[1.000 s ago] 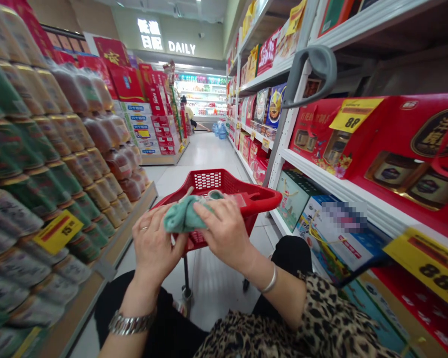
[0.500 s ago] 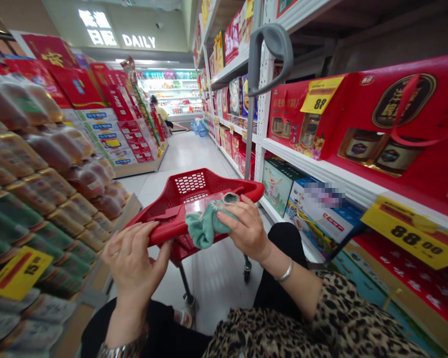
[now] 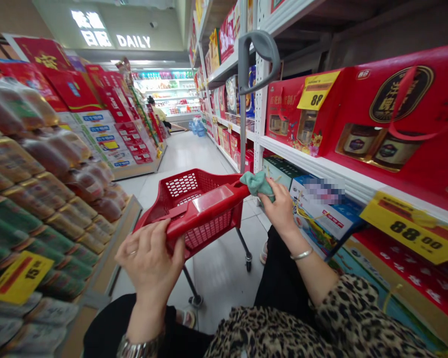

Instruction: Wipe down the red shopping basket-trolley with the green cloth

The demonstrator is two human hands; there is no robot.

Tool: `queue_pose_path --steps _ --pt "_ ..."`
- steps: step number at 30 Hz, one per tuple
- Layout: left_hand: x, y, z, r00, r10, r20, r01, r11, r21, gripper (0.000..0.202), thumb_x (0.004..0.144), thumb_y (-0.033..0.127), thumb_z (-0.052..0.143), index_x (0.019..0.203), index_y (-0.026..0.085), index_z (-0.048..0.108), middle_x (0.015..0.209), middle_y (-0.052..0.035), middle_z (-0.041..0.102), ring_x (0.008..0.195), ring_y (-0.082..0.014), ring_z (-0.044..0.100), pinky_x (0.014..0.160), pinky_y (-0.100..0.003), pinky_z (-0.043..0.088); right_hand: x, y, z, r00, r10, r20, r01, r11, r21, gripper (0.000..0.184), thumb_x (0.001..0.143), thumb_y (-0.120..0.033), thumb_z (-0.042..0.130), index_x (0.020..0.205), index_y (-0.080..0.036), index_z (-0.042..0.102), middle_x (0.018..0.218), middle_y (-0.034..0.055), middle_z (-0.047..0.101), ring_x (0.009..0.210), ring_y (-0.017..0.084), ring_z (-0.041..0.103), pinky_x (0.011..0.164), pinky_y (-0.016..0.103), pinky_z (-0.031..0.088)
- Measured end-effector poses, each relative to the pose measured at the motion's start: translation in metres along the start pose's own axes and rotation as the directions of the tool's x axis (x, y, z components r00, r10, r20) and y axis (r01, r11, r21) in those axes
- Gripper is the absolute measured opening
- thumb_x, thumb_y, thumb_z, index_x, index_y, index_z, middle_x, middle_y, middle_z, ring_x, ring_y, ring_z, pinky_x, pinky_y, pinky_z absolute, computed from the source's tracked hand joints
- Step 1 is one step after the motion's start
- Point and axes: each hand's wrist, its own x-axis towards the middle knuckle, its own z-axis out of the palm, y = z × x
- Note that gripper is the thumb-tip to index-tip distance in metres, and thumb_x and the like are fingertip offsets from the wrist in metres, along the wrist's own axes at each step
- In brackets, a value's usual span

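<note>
A red plastic shopping cart [image 3: 205, 211] stands in front of me on the aisle floor. My left hand [image 3: 151, 261] is wrapped over the left end of its handlebar, thumb underneath. In my right hand [image 3: 279, 204] a crumpled green cloth [image 3: 257, 183] is pressed against the handlebar's right end. The fingers are closed on the cloth and partly hidden by it. A grey loop handle [image 3: 259, 62] on a metal pole rises beyond the cart's right side.
White shelves [image 3: 306, 154] with red honey gift boxes [image 3: 399, 114] run along the right. Stacked packs of bottled drinks [image 3: 59, 184] stand close on the left. Farther down the aisle [image 3: 179, 151] are large blue water bottles [image 3: 197, 126] and a person [image 3: 157, 109] near a lit cooler.
My right hand has slid the green cloth from the middle of the handlebar to its right end. My left hand still grips the left end, and the cart has turned slightly.
</note>
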Motion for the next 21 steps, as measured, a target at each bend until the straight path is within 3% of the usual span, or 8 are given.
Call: queue_pose_path --steps 3,5,12,17,21 --pt "0.001 0.017 0.001 1.000 0.002 0.017 -0.003 1.000 0.031 0.043 0.089 0.032 0.069 0.128 0.018 0.063 0.114 -0.0147 0.075 0.107 -0.0332 0.066 0.099 -0.050 0.035 0.006 -0.001 0.005 0.994 0.101 0.038 -0.102 0.994 0.030 0.042 0.090 -0.034 0.065 0.130 -0.020 0.070 0.114 0.0134 0.074 0.109 0.032 0.067 0.101 0.051 0.053" --pt "0.001 0.028 0.003 1.000 0.008 0.015 -0.009 0.999 0.039 0.044 0.089 0.032 0.068 0.131 0.017 0.061 0.115 -0.0147 0.075 0.107 -0.0326 0.066 0.100 -0.050 0.034 0.009 -0.008 0.007 0.993 0.103 0.065 -0.106 0.993 0.054 0.042 0.089 -0.032 0.066 0.129 -0.021 0.071 0.113 0.0127 0.074 0.109 0.032 0.066 0.102 0.051 0.052" --pt "-0.002 0.053 0.004 0.999 -0.018 -0.029 0.017 1.000 -0.010 0.047 0.090 0.029 0.069 0.134 0.017 0.059 0.121 -0.0150 0.075 0.109 -0.0311 0.067 0.106 -0.050 0.034 0.005 -0.059 0.003 0.980 -0.102 0.171 0.080 0.988 0.133 0.040 0.091 -0.023 0.068 0.130 -0.023 0.071 0.117 0.0112 0.073 0.111 0.031 0.064 0.103 0.051 0.052" --pt "-0.011 0.028 0.001 0.987 -0.073 -0.143 0.047 0.982 -0.181 0.068 0.086 0.036 0.077 0.146 0.018 0.051 0.132 -0.0184 0.069 0.123 -0.0322 0.064 0.109 -0.048 0.043 -0.003 -0.086 -0.005 0.941 -0.249 0.230 0.203 0.957 0.207 0.042 0.092 -0.020 0.067 0.134 -0.024 0.068 0.122 0.0115 0.069 0.113 0.030 0.063 0.101 0.051 0.053" --pt "-0.021 -0.001 0.002 0.984 -0.171 -0.051 0.157 0.965 -0.212 0.079 0.083 0.053 0.078 0.147 0.018 0.049 0.134 -0.0196 0.066 0.127 -0.0361 0.061 0.115 -0.056 0.040 -0.008 -0.103 -0.008 0.903 -0.337 0.268 0.259 0.922 0.288 0.043 0.093 -0.020 0.068 0.136 -0.024 0.067 0.124 0.0116 0.068 0.113 0.029 0.060 0.100 0.050 0.054"
